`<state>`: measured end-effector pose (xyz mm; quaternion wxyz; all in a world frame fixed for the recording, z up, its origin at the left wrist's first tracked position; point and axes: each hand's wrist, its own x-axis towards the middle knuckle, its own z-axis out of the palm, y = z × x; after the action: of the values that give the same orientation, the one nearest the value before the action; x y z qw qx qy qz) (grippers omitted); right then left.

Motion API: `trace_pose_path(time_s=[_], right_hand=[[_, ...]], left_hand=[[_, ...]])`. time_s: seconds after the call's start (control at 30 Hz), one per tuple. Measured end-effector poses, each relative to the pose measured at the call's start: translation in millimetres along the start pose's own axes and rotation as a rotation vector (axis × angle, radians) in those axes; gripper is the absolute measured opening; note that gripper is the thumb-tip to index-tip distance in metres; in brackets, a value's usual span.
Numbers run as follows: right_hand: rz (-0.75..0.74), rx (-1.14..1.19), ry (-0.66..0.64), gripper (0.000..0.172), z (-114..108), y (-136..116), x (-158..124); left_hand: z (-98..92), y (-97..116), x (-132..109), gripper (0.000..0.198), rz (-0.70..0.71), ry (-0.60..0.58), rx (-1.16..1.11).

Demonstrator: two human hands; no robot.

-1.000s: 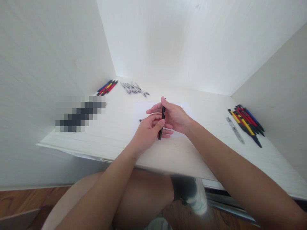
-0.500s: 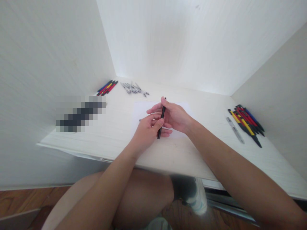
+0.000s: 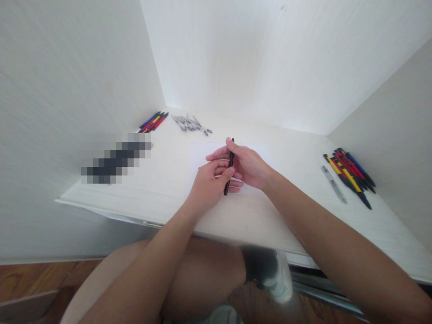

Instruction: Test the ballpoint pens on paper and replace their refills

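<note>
**Fingers of both hands closed on one slim black pen**

Fingers (image 3: 227,173) of the left hand (image 3: 206,188) are curled round the lower half of a slim black plastic pen (image 3: 230,157), with the thumb pressed along the barrel. The right hand (image 3: 249,167) pinches the upper half, its index fingertip capping the top end. Neither hand is slack, and both are gripping the same pen.

Position: the pen is held near upright over the near half of a white sheet of paper (image 3: 202,153) on the pale wood-grain counter (image 3: 162,184). Its lower tip pokes out below the left thumb, close to the sheet. I cannot tell whether it touches.

Judgement on handling: this looks like two-handed work on the barrel.
- Each hand should hold its own half firmly.
- The barrel should be kept in one straight line, not bent.
- The hands should be kept low over the sheet, so any small piece that comes loose lands there.

Surroundings:
- Well to the right of the sheet lies a bundle of red, yellow and blue pens (image 3: 349,175), with a clear pen (image 3: 333,183) just beside it.
- Beyond the sheet's far left corner are a scatter of clear slim pens (image 3: 191,123) and a smaller coloured bundle (image 3: 153,122).
</note>
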<state>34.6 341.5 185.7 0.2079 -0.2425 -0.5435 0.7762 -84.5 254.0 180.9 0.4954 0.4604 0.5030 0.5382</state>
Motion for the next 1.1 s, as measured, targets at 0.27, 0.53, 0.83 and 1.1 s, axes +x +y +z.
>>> trace_pose_path(time_s=[0.27, 0.53, 0.83, 1.1], right_hand=[[-0.12, -0.042, 0.176, 0.062, 3.6, 0.7, 3.4], [-0.168, 0.071, 0.23, 0.058, 11.5, -8.2, 1.0], [-0.334, 0.046, 0.256, 0.015, 1.1, -16.1, -4.6], [-0.371, -0.057, 0.254, 0.024, -10.5, -18.7, -5.0]], left_hand=[[-1.3, 3.1, -2.6, 0.005, 0.053, 0.134, 0.044], [-4.8, -8.2, 2.7, 0.017, 0.069, 0.127, -0.004], [-6.2, -11.3, 1.5, 0.015, 0.045, 0.158, -0.014], [-7.4, -12.3, 1.3, 0.022, 0.066, 0.204, -0.053]])
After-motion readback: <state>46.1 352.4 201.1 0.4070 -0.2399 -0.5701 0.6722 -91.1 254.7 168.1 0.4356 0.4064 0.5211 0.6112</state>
